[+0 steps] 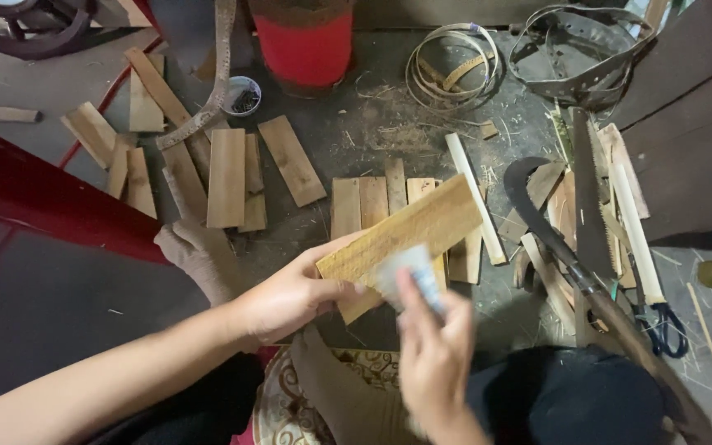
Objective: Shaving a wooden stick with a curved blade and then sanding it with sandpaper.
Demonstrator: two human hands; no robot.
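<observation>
At frame centre, the left hand (290, 297) has its fingers clamped on the lower end of a wooden slat (409, 235). The right hand (434, 354) pinches a blurred pale sheet (409, 276) against the slat's lower edge. Bare floor (51, 305) lies lower left; a red cylinder (305, 45) stands top centre.

Two hands (290, 297), one held wooden slat (409, 239), one sandpaper piece (412, 278). One saw (588, 206), one sickle (537, 214), one scissors (667, 325), one red cylinder (305, 45). Loose slats on floor (226, 177): over a dozen, exact count unclear.

No packages, labels, signs, screens.
</observation>
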